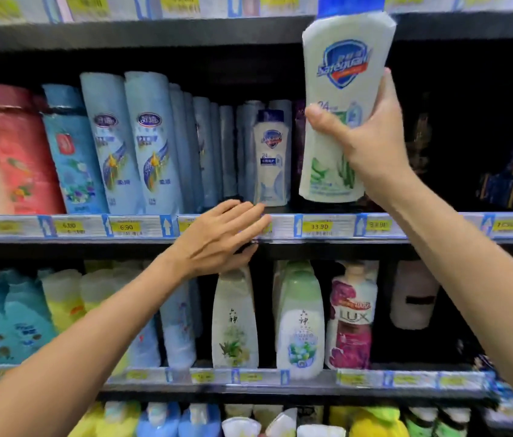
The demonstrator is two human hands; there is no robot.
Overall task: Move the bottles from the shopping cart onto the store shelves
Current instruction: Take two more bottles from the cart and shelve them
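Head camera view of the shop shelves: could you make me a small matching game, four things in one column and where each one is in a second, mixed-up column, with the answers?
Things
1. White Safeguard bottle with green leaf label and blue cap
2. Smaller white Safeguard bottle with blue label
3. Pink and white LUX bottle
4. Left hand

Places
A. Standing on the lower shelf
B. Held up in the right hand
C. Fingers over the price strip of the middle shelf
D. Standing on the middle shelf

Pairs: 1-B, 2-D, 3-A, 4-C
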